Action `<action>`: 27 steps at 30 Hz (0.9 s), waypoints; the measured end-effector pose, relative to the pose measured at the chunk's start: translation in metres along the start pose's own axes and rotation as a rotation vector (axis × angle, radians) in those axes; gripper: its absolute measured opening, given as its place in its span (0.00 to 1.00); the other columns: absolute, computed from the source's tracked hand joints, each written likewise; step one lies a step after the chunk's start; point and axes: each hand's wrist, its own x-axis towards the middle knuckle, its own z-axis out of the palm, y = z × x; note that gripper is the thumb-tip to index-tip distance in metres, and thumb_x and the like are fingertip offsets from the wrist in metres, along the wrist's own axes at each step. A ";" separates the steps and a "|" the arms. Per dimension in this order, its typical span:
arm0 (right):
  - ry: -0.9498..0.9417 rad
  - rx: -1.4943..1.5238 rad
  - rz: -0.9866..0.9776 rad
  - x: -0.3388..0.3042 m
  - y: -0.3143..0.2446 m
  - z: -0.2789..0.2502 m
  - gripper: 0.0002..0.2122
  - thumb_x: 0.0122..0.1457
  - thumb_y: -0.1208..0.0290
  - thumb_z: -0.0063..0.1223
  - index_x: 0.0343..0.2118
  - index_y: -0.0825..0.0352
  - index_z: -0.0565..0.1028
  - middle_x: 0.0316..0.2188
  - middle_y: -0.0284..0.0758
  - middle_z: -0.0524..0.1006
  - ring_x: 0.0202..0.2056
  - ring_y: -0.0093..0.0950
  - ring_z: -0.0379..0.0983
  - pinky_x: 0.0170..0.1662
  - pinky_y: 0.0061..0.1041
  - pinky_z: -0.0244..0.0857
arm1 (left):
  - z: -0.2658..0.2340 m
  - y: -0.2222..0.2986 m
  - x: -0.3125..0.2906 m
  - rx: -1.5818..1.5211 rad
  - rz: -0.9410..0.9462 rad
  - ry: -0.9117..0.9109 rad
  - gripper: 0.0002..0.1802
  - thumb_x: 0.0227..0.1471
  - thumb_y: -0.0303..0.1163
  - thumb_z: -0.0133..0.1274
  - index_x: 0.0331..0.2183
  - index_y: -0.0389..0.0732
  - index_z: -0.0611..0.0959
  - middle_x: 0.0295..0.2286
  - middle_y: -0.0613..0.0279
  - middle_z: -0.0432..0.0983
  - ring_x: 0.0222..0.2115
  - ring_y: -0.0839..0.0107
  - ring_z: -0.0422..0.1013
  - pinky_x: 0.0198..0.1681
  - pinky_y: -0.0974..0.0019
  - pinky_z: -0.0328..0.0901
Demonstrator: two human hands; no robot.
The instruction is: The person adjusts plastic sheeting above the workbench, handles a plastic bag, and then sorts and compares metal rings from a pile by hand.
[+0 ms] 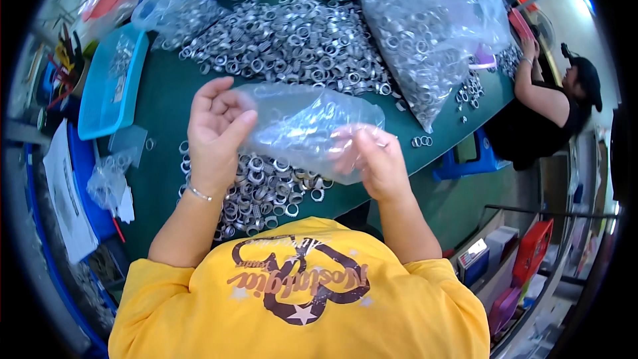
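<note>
While the bare right hand point(382, 163) pinches its right end, the clear, flat plastic bag point(299, 119) hangs over the green desk point(163, 93), between near and far piles of silvery metal rings. Long axis runs roughly left-right, slanting: left end farther from the person, right end nearer. Can't tell which end is the mouth. Bare left hand point(216, 119) at left end, grip loose, fingers half-curled, gap to thumb; blur hides whether it touches. Bulging clear bag of rings point(425, 46) sits far right.
</note>
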 end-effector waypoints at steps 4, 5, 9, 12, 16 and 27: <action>0.041 -0.055 -0.135 0.004 0.004 -0.001 0.13 0.59 0.65 0.47 0.37 0.71 0.75 0.30 0.36 0.78 0.31 0.22 0.73 0.34 0.19 0.65 | -0.010 -0.004 0.002 -0.041 -0.210 -0.029 0.12 0.58 0.39 0.42 0.30 0.41 0.73 0.22 0.71 0.69 0.21 0.84 0.63 0.25 0.80 0.58; 0.035 -0.044 -0.146 0.004 0.004 0.001 0.13 0.59 0.65 0.47 0.37 0.71 0.75 0.30 0.36 0.78 0.31 0.22 0.73 0.34 0.19 0.65 | -0.006 -0.001 0.001 -0.107 -0.253 -0.029 0.09 0.56 0.36 0.47 0.29 0.41 0.74 0.23 0.71 0.70 0.22 0.85 0.63 0.25 0.81 0.58; 0.001 -0.095 -0.237 0.003 0.002 -0.003 0.10 0.59 0.72 0.46 0.37 0.73 0.75 0.33 0.38 0.78 0.33 0.23 0.73 0.39 0.20 0.66 | -0.010 -0.005 0.000 0.064 -0.168 -0.062 0.06 0.50 0.27 0.54 0.30 0.38 0.73 0.23 0.68 0.71 0.20 0.82 0.65 0.24 0.80 0.59; 0.000 -0.149 -0.361 0.003 0.004 -0.003 0.10 0.60 0.73 0.43 0.36 0.75 0.74 0.29 0.40 0.78 0.30 0.26 0.75 0.36 0.22 0.68 | -0.007 -0.004 0.003 0.062 -0.122 -0.020 0.06 0.49 0.25 0.54 0.30 0.37 0.73 0.24 0.67 0.72 0.21 0.82 0.66 0.25 0.80 0.61; 0.014 -0.072 -0.360 0.000 -0.002 -0.006 0.10 0.61 0.71 0.42 0.35 0.74 0.73 0.22 0.40 0.77 0.20 0.26 0.73 0.26 0.22 0.67 | -0.003 0.001 0.015 0.138 0.045 0.055 0.07 0.48 0.22 0.54 0.33 0.36 0.74 0.25 0.66 0.72 0.24 0.81 0.67 0.28 0.79 0.63; 0.237 -0.058 -0.474 0.008 0.006 -0.015 0.12 0.62 0.67 0.41 0.37 0.71 0.71 0.21 0.39 0.75 0.17 0.24 0.70 0.23 0.20 0.65 | -0.013 0.002 0.020 0.113 -0.486 -0.412 0.09 0.45 0.22 0.58 0.30 0.38 0.74 0.27 0.69 0.72 0.29 0.84 0.68 0.32 0.78 0.64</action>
